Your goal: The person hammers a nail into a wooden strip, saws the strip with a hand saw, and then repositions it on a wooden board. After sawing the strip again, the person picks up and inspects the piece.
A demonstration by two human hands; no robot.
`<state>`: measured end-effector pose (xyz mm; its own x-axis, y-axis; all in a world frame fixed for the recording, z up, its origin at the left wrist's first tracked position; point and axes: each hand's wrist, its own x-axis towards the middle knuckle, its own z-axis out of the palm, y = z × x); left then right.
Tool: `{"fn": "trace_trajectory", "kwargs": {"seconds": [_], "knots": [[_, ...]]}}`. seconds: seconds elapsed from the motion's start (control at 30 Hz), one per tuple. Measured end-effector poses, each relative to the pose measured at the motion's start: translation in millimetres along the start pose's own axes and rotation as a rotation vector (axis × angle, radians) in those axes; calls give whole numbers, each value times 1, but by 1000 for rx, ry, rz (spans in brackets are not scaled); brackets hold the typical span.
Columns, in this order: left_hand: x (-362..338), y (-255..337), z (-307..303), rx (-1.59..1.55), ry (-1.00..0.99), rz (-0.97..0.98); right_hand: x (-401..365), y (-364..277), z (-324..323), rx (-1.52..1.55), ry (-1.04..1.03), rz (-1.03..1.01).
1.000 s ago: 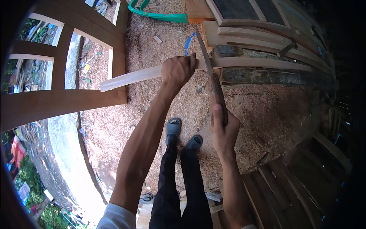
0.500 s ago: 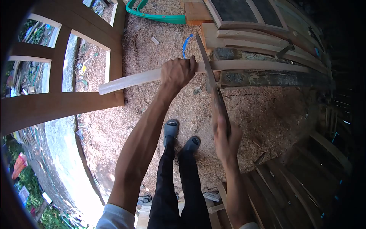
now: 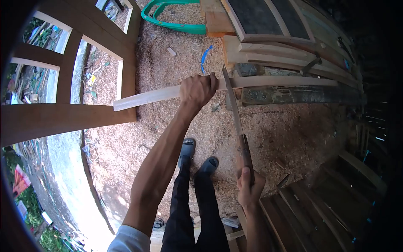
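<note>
A long pale wooden strip [image 3: 147, 97] runs across the view, its right part resting on a dark weathered beam [image 3: 289, 95]. My left hand [image 3: 197, 90] is wrapped round the strip near its middle. In my right hand [image 3: 250, 187] is the dark handle of a handsaw [image 3: 236, 115]. The saw's thin blade crosses the strip just right of my left hand, close to the beam's end, with its tip pointing away from me. Whether the teeth have cut into the wood is too small to tell.
A wooden frame [image 3: 63, 113] with square openings stands at the left. A green plastic hoop [image 3: 180, 28] lies at the top. Stacked boards and framed panels [image 3: 256, 19] fill the upper right. More planks [image 3: 294, 214] lie lower right. Wood shavings cover the ground.
My right hand has pulled the saw back towards me, so less blade extends past the strip. My left hand still grips the strip. The whole view has shifted slightly.
</note>
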<state>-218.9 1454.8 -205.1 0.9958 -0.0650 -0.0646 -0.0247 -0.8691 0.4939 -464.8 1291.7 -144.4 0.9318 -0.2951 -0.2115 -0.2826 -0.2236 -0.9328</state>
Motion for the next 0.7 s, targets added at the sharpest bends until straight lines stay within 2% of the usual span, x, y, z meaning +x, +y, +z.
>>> {"fn": "trace_trajectory", "kwargs": {"seconds": [0.17,0.23,0.3,0.33,0.37,0.43,0.47,0.53,0.6,0.63,0.7], "knots": [[-3,1,2,74,14,38,102,-34,48,-188,-109,-53],[-8,4,-5,85,-27,58,103,-40,51,-171,-84,-29],[0,-2,-2,96,-36,62,51,-23,21,-148,-104,-60],[1,-3,4,87,-47,47,13,-6,6,-94,-72,10],[2,-3,6,80,-38,45,-1,-24,-1,-93,-13,-110],[-5,-3,11,60,67,31,9,-11,7,-141,-45,-69],[-5,-2,10,64,71,37,21,-3,15,-182,-70,-35],[-8,3,5,43,73,8,69,-9,46,-178,-2,-94],[-4,2,3,54,21,-13,102,-15,50,-158,-26,-161],[-4,2,4,54,-35,-39,104,-10,48,-121,-25,-169],[-5,-2,9,76,27,18,100,8,44,-86,-43,-145]]}}
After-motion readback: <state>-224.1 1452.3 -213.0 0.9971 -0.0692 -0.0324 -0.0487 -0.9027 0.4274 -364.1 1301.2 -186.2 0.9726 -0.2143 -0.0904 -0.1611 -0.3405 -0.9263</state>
